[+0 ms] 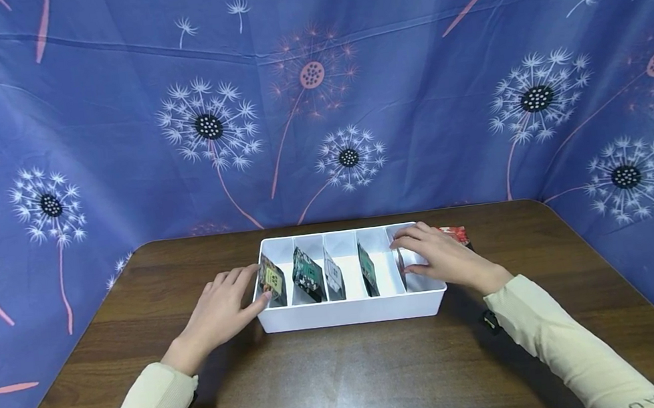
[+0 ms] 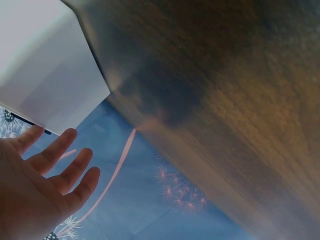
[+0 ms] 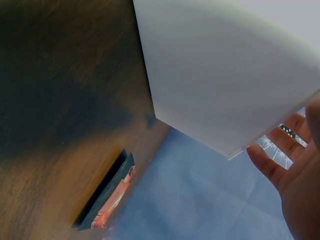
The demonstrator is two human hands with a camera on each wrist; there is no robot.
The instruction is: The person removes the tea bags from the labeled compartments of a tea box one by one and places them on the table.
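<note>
A white tray (image 1: 351, 311) divided into several compartments stands on the wooden table. Small flat packets lean inside it: a yellow-labelled packet (image 1: 271, 279) at the far left, a dark green floral packet (image 1: 307, 275), a pale packet (image 1: 333, 276) and a green packet (image 1: 367, 270). My left hand (image 1: 224, 310) is at the tray's left end, fingers relaxed and thumb by the yellow-labelled packet. Over the rightmost compartment reaches my right hand (image 1: 444, 254), fingers spread and loosely bent. A thin packet edge (image 1: 401, 267) shows near its thumb; contact there cannot be made out.
Behind the right hand, a red and black packet (image 3: 112, 197) lies on the table (image 1: 347, 377), right of the tray. A blue dandelion-print cloth (image 1: 410, 87) hangs along the table's back edge.
</note>
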